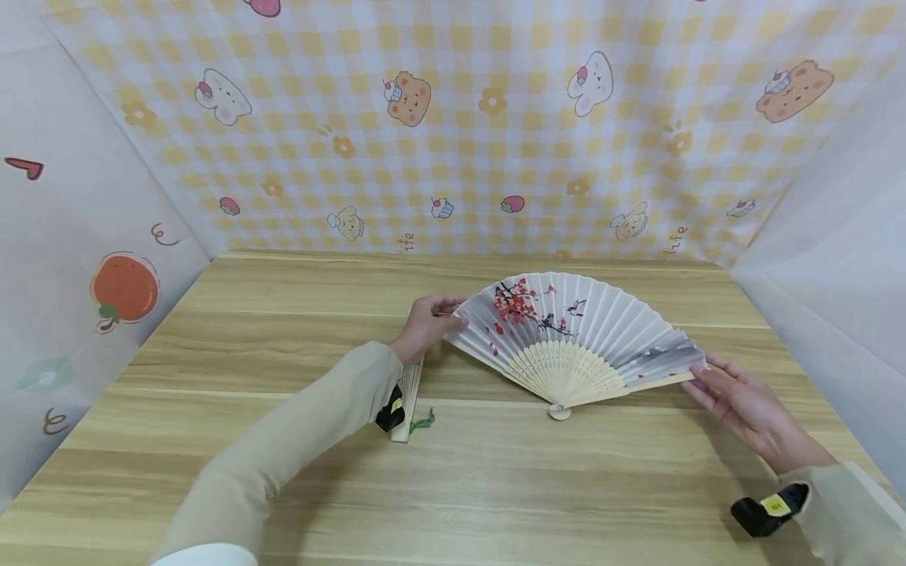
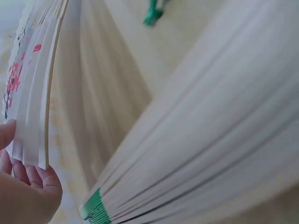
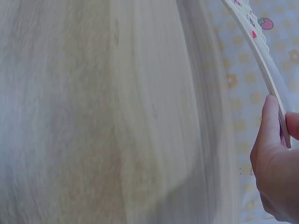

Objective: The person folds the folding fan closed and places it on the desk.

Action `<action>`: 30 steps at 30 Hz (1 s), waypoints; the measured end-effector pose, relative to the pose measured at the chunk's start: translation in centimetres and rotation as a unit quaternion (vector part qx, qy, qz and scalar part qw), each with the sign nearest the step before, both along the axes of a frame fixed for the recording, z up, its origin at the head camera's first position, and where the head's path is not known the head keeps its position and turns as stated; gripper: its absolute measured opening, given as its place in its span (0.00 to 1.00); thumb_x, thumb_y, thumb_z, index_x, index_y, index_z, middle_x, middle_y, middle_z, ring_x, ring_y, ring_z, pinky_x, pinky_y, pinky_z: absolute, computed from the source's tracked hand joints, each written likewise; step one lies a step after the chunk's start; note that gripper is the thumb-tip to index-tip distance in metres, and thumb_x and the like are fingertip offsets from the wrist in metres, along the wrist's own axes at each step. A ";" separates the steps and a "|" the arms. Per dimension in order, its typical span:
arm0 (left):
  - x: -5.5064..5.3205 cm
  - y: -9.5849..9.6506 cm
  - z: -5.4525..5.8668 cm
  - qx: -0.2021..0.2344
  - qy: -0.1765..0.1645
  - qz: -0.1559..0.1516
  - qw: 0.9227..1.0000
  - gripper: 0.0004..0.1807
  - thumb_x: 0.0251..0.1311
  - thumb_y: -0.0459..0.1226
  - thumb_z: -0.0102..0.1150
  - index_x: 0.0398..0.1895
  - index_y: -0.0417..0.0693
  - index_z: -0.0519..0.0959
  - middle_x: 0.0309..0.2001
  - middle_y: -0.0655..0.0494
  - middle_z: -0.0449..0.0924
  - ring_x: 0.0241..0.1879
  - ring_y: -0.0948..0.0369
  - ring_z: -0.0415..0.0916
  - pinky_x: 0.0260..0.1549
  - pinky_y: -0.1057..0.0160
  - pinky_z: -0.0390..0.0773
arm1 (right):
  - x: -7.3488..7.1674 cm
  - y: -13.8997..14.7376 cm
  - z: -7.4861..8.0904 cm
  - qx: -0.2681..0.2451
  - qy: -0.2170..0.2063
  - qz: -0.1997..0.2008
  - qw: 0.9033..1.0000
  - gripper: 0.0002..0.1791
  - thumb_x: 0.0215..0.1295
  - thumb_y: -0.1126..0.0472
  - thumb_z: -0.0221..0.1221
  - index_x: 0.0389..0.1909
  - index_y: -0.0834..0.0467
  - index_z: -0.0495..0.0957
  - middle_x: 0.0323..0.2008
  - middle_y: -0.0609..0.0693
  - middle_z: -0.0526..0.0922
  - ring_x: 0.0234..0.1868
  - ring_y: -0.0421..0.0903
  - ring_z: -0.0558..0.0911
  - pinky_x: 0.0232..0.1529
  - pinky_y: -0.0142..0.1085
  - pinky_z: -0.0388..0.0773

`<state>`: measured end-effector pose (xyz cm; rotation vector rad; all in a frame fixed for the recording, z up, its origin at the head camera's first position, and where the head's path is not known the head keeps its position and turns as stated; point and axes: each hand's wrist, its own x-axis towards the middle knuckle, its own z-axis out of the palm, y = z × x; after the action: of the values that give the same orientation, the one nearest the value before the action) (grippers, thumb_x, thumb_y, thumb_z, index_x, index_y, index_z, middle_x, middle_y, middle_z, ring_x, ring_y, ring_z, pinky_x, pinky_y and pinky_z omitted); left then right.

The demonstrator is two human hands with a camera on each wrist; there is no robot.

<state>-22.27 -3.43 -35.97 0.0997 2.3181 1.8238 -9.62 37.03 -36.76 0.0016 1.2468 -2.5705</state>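
Note:
A spread folding fan [image 1: 602,322] with pale pleats, red blossoms and dark branches is held at both ends above the table. My left hand [image 1: 422,326] pinches its left outer edge between thumb and fingers. At the opposite end, my right hand [image 1: 753,409] grips the right outer rib. The wooden ribs meet at a rounded pivot pointing toward me. Beneath my left wrist lies a second, folded fan [image 1: 402,428], partly hidden by the arm. It has a green cord [image 1: 423,420] at its near end, and the left wrist view shows a green patterned part [image 2: 96,208].
The wood-grain table [image 1: 495,487] extends under both forearms. Behind it hangs a yellow checked cloth [image 1: 460,149] with cartoon prints, and white cloth [image 1: 64,236] covers the left side. Black wrist cameras [image 1: 767,511] are strapped at both cuffs.

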 end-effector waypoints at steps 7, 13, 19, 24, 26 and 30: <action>1.0 -0.7 0.1 0.029 -0.002 -0.016 0.999 0.23 0.48 0.27 0.59 0.51 0.42 0.72 0.45 0.49 0.75 0.41 0.58 0.73 0.42 0.67 0.74 | 0.0 -0.4 0.6 0.010 0.002 -0.040 0.999 0.16 0.65 0.75 0.41 0.40 0.60 0.76 0.38 0.55 0.78 0.39 0.47 0.79 0.44 0.33 0.75; 1.5 -1.5 0.0 0.037 -0.004 -0.016 0.999 0.25 0.48 0.27 0.59 0.53 0.43 0.71 0.46 0.50 0.74 0.42 0.58 0.71 0.42 0.68 0.74 | -0.1 -0.8 0.9 0.008 0.010 -0.045 0.999 0.15 0.64 0.75 0.42 0.40 0.60 0.76 0.38 0.55 0.79 0.40 0.46 0.79 0.43 0.33 0.75; 2.0 -2.1 0.2 0.046 0.001 0.001 0.999 0.24 0.49 0.28 0.59 0.53 0.43 0.71 0.47 0.48 0.74 0.42 0.57 0.71 0.40 0.67 0.75 | -0.4 -1.4 1.3 0.013 0.002 -0.067 0.998 0.14 0.63 0.75 0.44 0.39 0.60 0.77 0.37 0.54 0.79 0.39 0.46 0.79 0.42 0.33 0.76; 2.4 -2.7 0.1 0.078 -0.003 -0.004 0.997 0.24 0.50 0.28 0.58 0.53 0.44 0.71 0.49 0.49 0.72 0.44 0.56 0.72 0.41 0.65 0.75 | -0.5 -1.9 1.5 0.009 0.004 -0.085 0.996 0.13 0.62 0.75 0.45 0.38 0.60 0.77 0.36 0.54 0.80 0.38 0.46 0.80 0.41 0.33 0.76; 2.6 -2.9 0.1 0.086 -0.006 -0.002 0.996 0.23 0.50 0.28 0.57 0.53 0.45 0.70 0.49 0.49 0.72 0.43 0.55 0.73 0.42 0.64 0.75 | -0.5 -2.1 1.6 0.003 0.005 -0.089 0.996 0.13 0.62 0.75 0.45 0.38 0.60 0.77 0.36 0.54 0.80 0.38 0.46 0.80 0.40 0.33 0.76; 3.1 -3.4 0.2 0.080 -0.011 0.011 0.997 0.22 0.51 0.29 0.57 0.52 0.46 0.71 0.48 0.50 0.72 0.41 0.57 0.73 0.41 0.63 0.75 | -0.6 -2.6 1.7 -0.004 0.005 -0.098 0.995 0.13 0.61 0.76 0.46 0.38 0.61 0.76 0.36 0.55 0.80 0.37 0.46 0.80 0.41 0.33 0.76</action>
<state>-19.22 -6.80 -35.74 0.0781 2.1636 2.0091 -10.18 34.46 -35.08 0.1151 1.2996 -2.7443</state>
